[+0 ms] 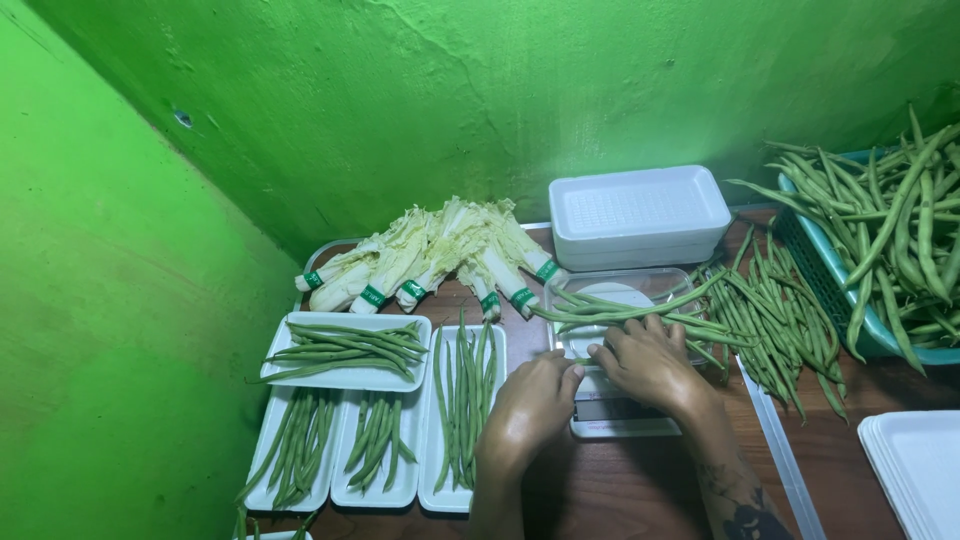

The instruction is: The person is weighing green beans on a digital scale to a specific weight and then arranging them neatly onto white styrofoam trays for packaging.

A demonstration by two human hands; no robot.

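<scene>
Both hands (590,385) over the scale (615,400), apparently arranging green beans (620,310)

The hands (590,385) cover most of the small scale (620,415) at lower centre. The teal basket (870,335) and the stack of white trays (920,470) run off the frame's right edge.

Dim, green-tinted light falls from above; the wall (480,90) glows brightest, lower corners darken, and focus stays fairly sharp.
</scene>
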